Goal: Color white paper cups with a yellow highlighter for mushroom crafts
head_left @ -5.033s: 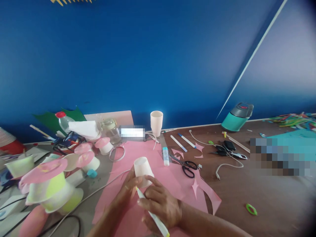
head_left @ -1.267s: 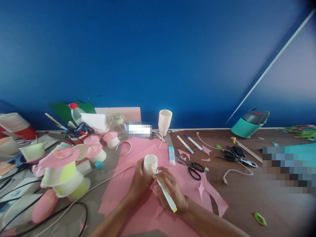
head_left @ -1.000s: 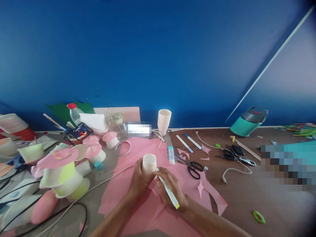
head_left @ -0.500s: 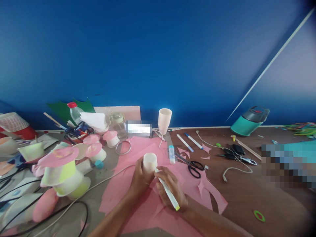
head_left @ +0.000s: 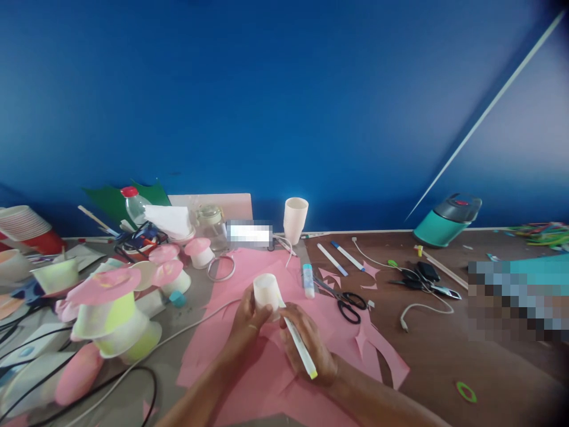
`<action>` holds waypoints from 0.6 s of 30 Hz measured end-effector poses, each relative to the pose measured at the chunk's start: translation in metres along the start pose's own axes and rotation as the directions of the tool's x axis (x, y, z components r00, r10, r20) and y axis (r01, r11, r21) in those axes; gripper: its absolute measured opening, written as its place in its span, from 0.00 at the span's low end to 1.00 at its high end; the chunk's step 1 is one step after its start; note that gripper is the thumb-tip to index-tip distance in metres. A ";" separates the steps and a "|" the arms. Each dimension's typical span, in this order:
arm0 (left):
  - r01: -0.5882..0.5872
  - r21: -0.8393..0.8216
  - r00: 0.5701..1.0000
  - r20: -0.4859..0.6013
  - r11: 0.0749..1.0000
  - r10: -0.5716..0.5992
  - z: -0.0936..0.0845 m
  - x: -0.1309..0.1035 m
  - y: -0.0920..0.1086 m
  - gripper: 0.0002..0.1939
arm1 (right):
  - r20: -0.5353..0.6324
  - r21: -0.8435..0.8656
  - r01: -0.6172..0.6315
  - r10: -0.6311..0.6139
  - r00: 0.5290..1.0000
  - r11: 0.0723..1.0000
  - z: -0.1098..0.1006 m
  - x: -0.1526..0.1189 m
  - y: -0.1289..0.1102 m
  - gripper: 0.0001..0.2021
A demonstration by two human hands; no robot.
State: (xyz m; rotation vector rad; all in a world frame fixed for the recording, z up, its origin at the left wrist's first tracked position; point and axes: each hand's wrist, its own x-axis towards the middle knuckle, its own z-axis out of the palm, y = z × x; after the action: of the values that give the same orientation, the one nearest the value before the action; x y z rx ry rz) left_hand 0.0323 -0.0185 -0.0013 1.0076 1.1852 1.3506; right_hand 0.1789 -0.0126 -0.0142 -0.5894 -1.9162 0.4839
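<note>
In the head view my left hand [head_left: 248, 317] is closed round a small white paper cup [head_left: 265, 290], its thumb across the cup's side. A faint yellow mark shows on the cup's right side. My right hand [head_left: 311, 341] grips a white marker [head_left: 300, 347] with a yellow end, its tip at the lower right of the cup. Both hands are above pink paper sheets [head_left: 262, 385]. Just beyond them lie a glue stick [head_left: 308, 281] and black-handled scissors [head_left: 349, 305].
Pink-topped paper cups [head_left: 106, 290] crowd the left, among black cables. At the back stand a tall white cup stack [head_left: 295, 219] and a glass jar [head_left: 212, 228]. Two markers [head_left: 332, 260], a white cable [head_left: 427, 311] and a teal flask [head_left: 447, 222] are to the right.
My left hand has turned the cup, so its side shows more and a yellow mark is visible. The marker in my right hand has shifted slightly left.
</note>
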 end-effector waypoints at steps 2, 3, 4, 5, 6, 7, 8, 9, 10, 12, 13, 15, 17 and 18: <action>0.020 -0.062 1.000 0.006 0.998 -0.020 0.001 -0.001 0.002 0.23 | -0.007 0.001 0.015 -0.015 1.000 1.000 0.001 -0.002 0.002 0.18; 0.029 -0.083 1.000 0.001 0.996 -0.029 0.002 -0.001 0.002 0.23 | -0.018 -0.012 0.026 -0.026 1.000 1.000 0.001 -0.002 0.002 0.17; 0.038 -0.095 0.999 -0.002 0.995 -0.039 0.002 -0.001 0.002 0.22 | -0.027 -0.026 0.035 -0.036 0.999 0.999 0.001 -0.003 0.003 0.17; 0.045 -0.100 0.999 -0.008 0.994 -0.046 0.003 -0.001 0.002 0.21 | -0.030 -0.038 0.040 -0.041 0.999 0.998 0.000 -0.003 0.004 0.16; 0.052 -0.100 0.998 -0.013 0.994 -0.053 0.003 -0.001 0.002 0.21 | -0.027 -0.042 0.041 -0.042 0.999 0.998 0.000 -0.004 0.004 0.16; 0.060 -0.093 0.998 -0.017 0.994 -0.062 0.002 -0.001 0.002 0.21 | -0.022 -0.037 0.043 -0.044 0.999 0.998 0.000 -0.004 0.005 0.15; 0.071 -0.078 0.997 -0.020 0.994 -0.073 0.001 -0.001 0.001 0.22 | -0.017 -0.026 0.050 -0.050 0.999 0.998 0.000 -0.003 0.005 0.15; 0.081 -0.051 0.996 -0.029 0.995 -0.083 0.000 -0.001 0.000 0.23 | -0.012 -0.018 0.057 -0.057 0.998 0.998 -0.001 -0.003 0.005 0.15; 0.090 -0.015 0.995 -0.047 0.996 -0.091 -0.001 0.000 0.000 0.23 | -0.010 -0.016 0.067 -0.067 0.998 0.998 -0.001 -0.003 0.005 0.15; 0.090 0.074 0.990 -0.111 0.993 -0.081 -0.003 0.000 -0.003 0.24 | -0.007 -0.028 0.085 -0.085 0.996 0.996 -0.003 -0.002 0.003 0.16; 0.080 0.113 0.987 -0.148 0.990 -0.062 -0.004 0.000 -0.004 0.23 | -0.003 -0.041 0.093 -0.093 0.996 0.995 -0.004 -0.001 0.002 0.16; 0.055 0.157 0.978 -0.207 0.986 -0.021 -0.004 0.001 -0.007 0.23 | 0.010 -0.063 0.127 -0.127 0.992 0.990 -0.007 0.000 -0.001 0.18; 0.038 0.158 0.972 -0.236 0.987 0.000 -0.003 0.001 -0.011 0.22 | 0.024 -0.059 0.171 -0.170 0.985 0.983 -0.010 0.002 -0.003 0.21; 0.034 0.146 0.971 -0.240 0.989 0.002 -0.003 0.002 -0.013 0.22 | 0.032 -0.047 0.184 -0.183 0.983 0.982 -0.011 0.003 -0.003 0.22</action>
State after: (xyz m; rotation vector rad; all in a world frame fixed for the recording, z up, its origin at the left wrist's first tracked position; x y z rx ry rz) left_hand 0.0315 -0.0175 -0.0143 0.9554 1.4916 1.4162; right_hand 0.1871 -0.0126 -0.0063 -0.4344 -1.9914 0.3282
